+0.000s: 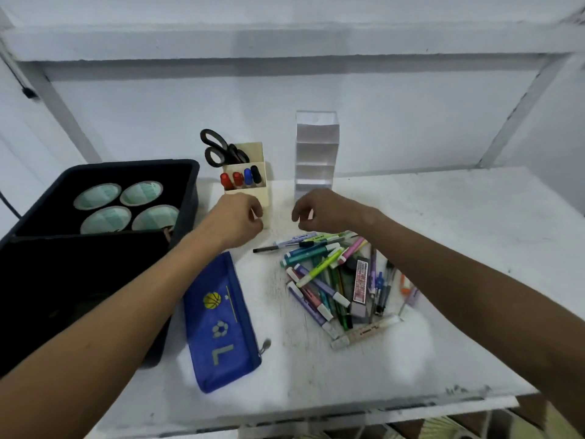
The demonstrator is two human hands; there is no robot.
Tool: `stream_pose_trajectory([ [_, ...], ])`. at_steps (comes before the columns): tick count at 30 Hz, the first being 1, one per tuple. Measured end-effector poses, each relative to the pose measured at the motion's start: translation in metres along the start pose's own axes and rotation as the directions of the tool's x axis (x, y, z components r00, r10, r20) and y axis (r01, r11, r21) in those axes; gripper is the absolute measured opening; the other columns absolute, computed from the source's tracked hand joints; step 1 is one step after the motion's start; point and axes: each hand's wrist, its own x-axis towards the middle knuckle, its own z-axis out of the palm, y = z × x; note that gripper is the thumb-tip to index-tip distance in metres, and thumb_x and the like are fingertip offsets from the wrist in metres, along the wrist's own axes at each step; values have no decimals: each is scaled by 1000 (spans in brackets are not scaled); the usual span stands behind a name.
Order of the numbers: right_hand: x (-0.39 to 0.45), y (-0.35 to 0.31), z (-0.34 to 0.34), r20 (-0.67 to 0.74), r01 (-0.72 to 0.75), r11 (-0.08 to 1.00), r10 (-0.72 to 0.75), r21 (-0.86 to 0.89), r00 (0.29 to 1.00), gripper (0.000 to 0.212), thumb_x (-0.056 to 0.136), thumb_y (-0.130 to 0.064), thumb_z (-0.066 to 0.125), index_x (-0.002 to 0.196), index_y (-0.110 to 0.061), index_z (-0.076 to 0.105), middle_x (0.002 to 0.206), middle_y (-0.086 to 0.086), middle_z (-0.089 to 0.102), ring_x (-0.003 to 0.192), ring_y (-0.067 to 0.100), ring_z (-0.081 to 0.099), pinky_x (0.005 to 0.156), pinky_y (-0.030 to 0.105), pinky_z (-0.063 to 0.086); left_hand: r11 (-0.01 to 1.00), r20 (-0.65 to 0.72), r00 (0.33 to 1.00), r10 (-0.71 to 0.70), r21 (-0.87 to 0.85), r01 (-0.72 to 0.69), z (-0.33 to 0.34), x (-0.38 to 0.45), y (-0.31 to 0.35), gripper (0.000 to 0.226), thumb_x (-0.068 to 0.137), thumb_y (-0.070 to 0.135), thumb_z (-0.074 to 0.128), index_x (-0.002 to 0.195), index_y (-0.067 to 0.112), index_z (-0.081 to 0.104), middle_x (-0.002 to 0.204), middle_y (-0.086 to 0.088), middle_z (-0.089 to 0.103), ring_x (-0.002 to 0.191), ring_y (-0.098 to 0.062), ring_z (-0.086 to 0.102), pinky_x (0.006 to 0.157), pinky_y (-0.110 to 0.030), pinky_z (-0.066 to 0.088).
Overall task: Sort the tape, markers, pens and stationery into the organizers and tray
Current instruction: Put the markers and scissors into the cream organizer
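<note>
A heap of pens and highlighters (335, 280) lies on the white shelf, right of centre. Behind it stand a cream organizer (250, 188) holding red, blue and black markers (240, 179) plus black scissors (218, 147), and a clear tiered organizer (316, 153). A black tray (186, 198) at the left holds several rolls of tape (126, 204). My left hand (235, 218) hovers in front of the cream organizer, fingers curled, nothing visibly held. My right hand (323, 210) hangs over the far end of the pen heap, fingers loosely bent and empty.
A blue zipped pencil pouch (218, 321) lies in front of the tray, left of the pen heap. The shelf's front edge (348, 410) runs along the bottom. White frame posts rise at both sides and a wall closes the back.
</note>
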Motion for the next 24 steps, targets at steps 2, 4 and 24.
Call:
stream_pose_trajectory([
  [2, -15, 16, 4, 66, -36, 998, 40, -61, 997, 17, 83, -14, 65, 100, -16, 69, 100, 1, 67, 80, 11, 58, 74, 21, 46, 1000, 109, 994, -11, 28, 8, 19, 1, -4, 30, 87, 19, 62, 116, 14, 65, 113, -6, 66, 96, -20, 58, 77, -24, 42],
  [4, -29, 28, 5, 108, -62, 994, 71, -87, 992, 16, 83, -18, 67, 98, -17, 70, 100, 1, 68, 82, 12, 59, 76, 24, 47, 999, 186, 983, 8, 49, -17, 34, 3, -7, 39, 87, 21, 63, 125, 16, 61, 123, -7, 63, 110, -22, 57, 88, -27, 44],
  [24, -68, 44, 23, 48, -90, 993, 95, -82, 994, 32, 84, -24, 66, 115, -16, 65, 117, 5, 61, 106, 18, 55, 92, 32, 46, 975, 376, 926, 25, 195, -106, 44, 7, 0, 24, 82, 23, 73, 102, 12, 68, 104, -5, 64, 85, -17, 53, 69, -25, 43],
])
